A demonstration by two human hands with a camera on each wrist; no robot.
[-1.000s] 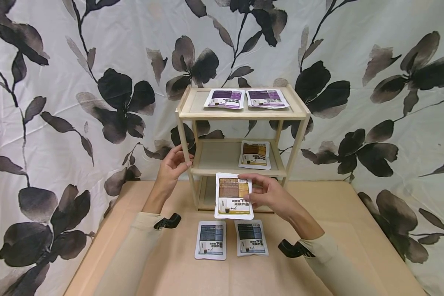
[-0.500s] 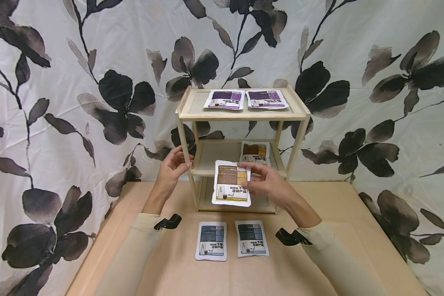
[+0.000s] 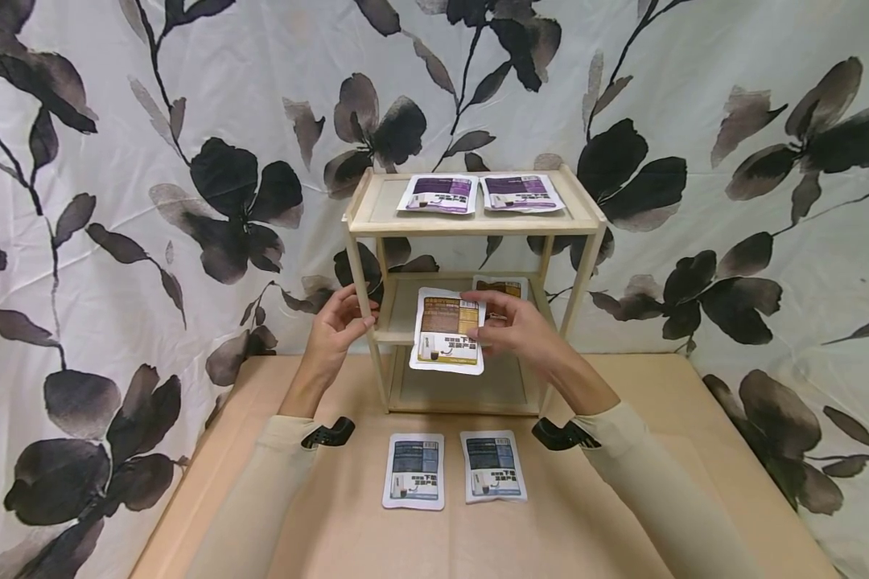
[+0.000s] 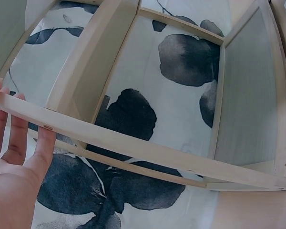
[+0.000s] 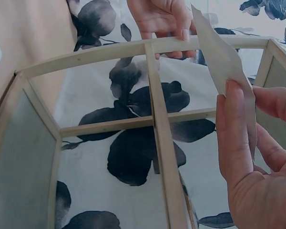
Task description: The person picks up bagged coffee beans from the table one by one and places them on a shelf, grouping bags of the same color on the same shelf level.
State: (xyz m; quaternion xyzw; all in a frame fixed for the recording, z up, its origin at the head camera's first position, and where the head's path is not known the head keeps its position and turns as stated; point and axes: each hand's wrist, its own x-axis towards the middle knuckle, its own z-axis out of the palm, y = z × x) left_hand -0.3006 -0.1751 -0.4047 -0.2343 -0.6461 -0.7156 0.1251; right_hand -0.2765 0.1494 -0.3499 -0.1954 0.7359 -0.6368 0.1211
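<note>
Pouch in brown and yellow [image 3: 438, 331] is pinched at its right edge between the thumb and fingers of the right hand [image 3: 529, 331], raised in front of the middle shelf [image 3: 398, 310] and not yet resting on it. The left hand [image 3: 342, 326] holds the near left post of the wooden rack [image 3: 471, 229], its fingers a little spread behind the wood. The loading looks about half done: a matching brown pouch [image 3: 503, 285] lies toward the right of the middle shelf (mostly hidden by the right hand), and purple pouches [image 3: 442, 195] lie side by side on top. Left to place, it seems, are the held pouch and the blue pouches [image 3: 413, 472] on the table [image 3: 644, 382]. The count comes to two brown, two purple and two blue pouches, plus one rack with three shelves.
</note>
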